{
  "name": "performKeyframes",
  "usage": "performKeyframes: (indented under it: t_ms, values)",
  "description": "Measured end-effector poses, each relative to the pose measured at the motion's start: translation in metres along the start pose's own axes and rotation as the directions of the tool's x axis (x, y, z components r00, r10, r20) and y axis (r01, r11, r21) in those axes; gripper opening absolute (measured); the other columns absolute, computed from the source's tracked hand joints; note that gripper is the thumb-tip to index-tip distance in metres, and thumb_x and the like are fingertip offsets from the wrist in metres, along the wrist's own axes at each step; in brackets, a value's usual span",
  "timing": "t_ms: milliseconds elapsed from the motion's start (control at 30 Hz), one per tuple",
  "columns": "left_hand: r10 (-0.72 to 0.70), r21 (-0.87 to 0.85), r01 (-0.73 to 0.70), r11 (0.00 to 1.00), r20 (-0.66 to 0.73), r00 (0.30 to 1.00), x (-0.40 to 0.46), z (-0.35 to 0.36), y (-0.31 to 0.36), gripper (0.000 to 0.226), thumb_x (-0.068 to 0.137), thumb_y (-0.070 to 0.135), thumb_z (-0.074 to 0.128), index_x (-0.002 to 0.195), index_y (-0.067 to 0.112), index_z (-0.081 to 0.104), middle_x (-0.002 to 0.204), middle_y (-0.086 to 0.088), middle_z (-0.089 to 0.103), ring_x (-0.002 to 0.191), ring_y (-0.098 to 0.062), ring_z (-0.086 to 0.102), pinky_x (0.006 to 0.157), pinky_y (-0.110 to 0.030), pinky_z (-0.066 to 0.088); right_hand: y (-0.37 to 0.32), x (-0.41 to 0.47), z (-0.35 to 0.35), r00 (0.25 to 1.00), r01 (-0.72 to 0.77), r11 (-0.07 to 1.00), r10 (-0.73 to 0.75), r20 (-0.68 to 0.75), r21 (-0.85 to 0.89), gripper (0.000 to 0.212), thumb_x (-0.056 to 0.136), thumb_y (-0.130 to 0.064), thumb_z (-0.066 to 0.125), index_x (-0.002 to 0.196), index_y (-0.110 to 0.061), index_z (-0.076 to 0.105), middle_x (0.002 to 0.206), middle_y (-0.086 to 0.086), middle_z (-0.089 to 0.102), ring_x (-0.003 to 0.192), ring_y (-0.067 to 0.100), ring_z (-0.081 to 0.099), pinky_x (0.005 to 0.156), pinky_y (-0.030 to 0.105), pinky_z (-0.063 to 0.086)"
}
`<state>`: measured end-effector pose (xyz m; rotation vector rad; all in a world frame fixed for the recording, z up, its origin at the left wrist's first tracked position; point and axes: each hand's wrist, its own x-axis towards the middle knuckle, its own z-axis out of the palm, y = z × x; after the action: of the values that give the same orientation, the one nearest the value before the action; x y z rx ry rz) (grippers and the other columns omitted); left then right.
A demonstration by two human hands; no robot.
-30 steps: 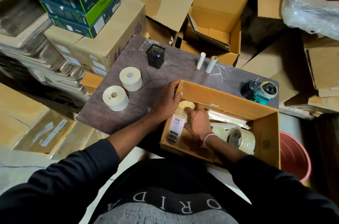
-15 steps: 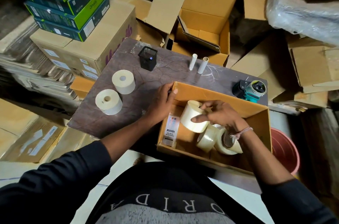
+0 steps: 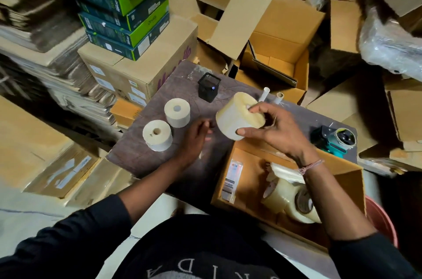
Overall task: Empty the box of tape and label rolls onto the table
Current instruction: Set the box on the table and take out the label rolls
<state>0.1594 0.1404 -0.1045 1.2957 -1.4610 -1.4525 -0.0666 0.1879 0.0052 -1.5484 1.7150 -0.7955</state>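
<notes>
Lifted clear of the box (image 3: 347, 178) since a moment ago, the label roll (image 3: 237, 116) now sits in the right hand (image 3: 277, 129), fingers wrapped around it, tilted above the surface (image 3: 141, 153) just past the box's far wall. Meanwhile the left hand (image 3: 194, 139) has left the box rim and hovers low over the surface, fingers loosely spread and holding nothing, blurred at the tips. Two label rolls (image 3: 157, 134) already stand on end to its left, nearly touching. Behind the held roll are a small black cube (image 3: 209, 88) and two white tubes (image 3: 266, 93), partly hidden by it. A tape dispenser (image 3: 334, 140) rests at the surface's right end. Inside the box remain clear tape rolls (image 3: 294, 201) and a flat packet (image 3: 233, 179). Cartons crowd every side, and a red bucket (image 3: 386, 221) peeks out at lower right.
</notes>
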Motion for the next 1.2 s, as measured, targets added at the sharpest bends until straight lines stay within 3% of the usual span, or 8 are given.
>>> performKeyframes:
  t_ms: [167,267,367,433,567,733,900,1200]
  values:
    - [0.086,0.346,0.02,0.938,-0.288,0.954,0.013,-0.062,-0.029,0.027,0.096,0.011,0.061,0.124,0.011,0.064,0.124,-0.006,0.068,0.118,-0.025,0.061,0.1,-0.034,0.046,-0.013,0.065,0.067,0.992,0.122,0.967,-0.122,0.015,-0.223,0.054,0.062,-0.05,0.09,0.106,-0.031,0.066,0.108,-0.007,0.057,0.104,0.021,0.052,0.088,0.036,0.043]
    - [-0.109,0.366,0.277,0.889,-0.418,0.902,0.023,-0.099,-0.06,0.062,0.077,0.026,0.075,0.132,0.015,0.05,0.132,-0.014,0.058,0.124,-0.037,0.053,0.106,-0.049,0.046,-0.008,0.104,0.119,0.988,0.15,0.937,-0.128,0.091,-0.317,0.059,0.062,-0.046,0.091,0.112,-0.025,0.068,0.109,0.006,0.059,0.104,0.026,0.053,0.084,0.029,0.038]
    - [-0.296,0.343,0.423,0.839,-0.364,0.883,0.03,-0.132,-0.087,0.108,0.06,0.038,0.092,0.146,0.014,0.032,0.146,-0.017,0.044,0.134,-0.037,0.048,0.11,-0.049,0.046,-0.005,0.132,0.165,0.984,0.147,0.921,-0.099,0.149,-0.361,0.06,0.065,-0.04,0.091,0.117,-0.021,0.067,0.116,0.016,0.052,0.103,0.034,0.056,0.084,0.025,0.041]
    - [-0.301,0.398,0.386,0.832,-0.261,0.917,0.031,-0.142,-0.093,0.099,0.065,0.028,0.095,0.145,0.005,0.041,0.143,-0.02,0.051,0.133,-0.038,0.051,0.111,-0.048,0.044,-0.008,0.142,0.187,0.981,0.157,0.909,-0.099,0.166,-0.386,0.061,0.067,-0.036,0.09,0.12,-0.018,0.066,0.119,0.018,0.049,0.098,0.036,0.058,0.087,0.032,0.049]
    - [-0.213,0.378,0.309,0.873,-0.275,0.938,0.034,-0.145,-0.096,0.073,0.059,0.026,0.099,0.121,0.009,0.063,0.112,-0.005,0.07,0.104,-0.023,0.065,0.098,-0.037,0.052,-0.012,0.155,0.215,0.983,0.168,0.895,-0.12,0.14,-0.414,0.062,0.067,-0.034,0.091,0.121,-0.017,0.067,0.124,0.02,0.047,0.094,0.033,0.058,0.079,0.026,0.046]
    - [-0.167,0.344,0.237,0.909,-0.219,0.961,0.039,-0.146,-0.099,0.088,0.051,0.039,0.099,0.127,0.017,0.06,0.12,-0.007,0.072,0.113,-0.026,0.068,0.103,-0.045,0.052,-0.004,0.164,0.239,0.982,0.165,0.879,-0.105,0.155,-0.447,0.065,0.061,-0.04,0.091,0.119,-0.021,0.067,0.12,0.021,0.048,0.099,0.039,0.057,0.084,0.04,0.053]
    - [-0.151,0.337,0.201,0.92,-0.169,0.974,0.033,-0.153,-0.101,0.086,0.06,0.037,0.098,0.134,0.021,0.057,0.127,-0.002,0.07,0.119,-0.019,0.064,0.104,-0.038,0.051,0.007,0.164,0.243,0.978,0.185,0.872,-0.117,0.175,-0.454,0.07,0.059,-0.044,0.087,0.122,-0.022,0.063,0.12,0.022,0.048,0.103,0.04,0.053,0.087,0.045,0.052]
    - [0.04,0.461,0.084,0.883,-0.253,0.967,0.014,-0.139,-0.076,0.045,0.079,0.042,0.083,0.108,0.022,0.055,0.106,0.003,0.061,0.093,-0.015,0.063,0.078,-0.03,0.054,-0.005,0.145,0.204,0.973,0.201,0.939,-0.157,0.172,-0.279,0.066,0.068,-0.016,0.088,0.129,-0.02,0.063,0.129,0.014,0.046,0.112,0.026,0.054,0.097,0.025,0.047]
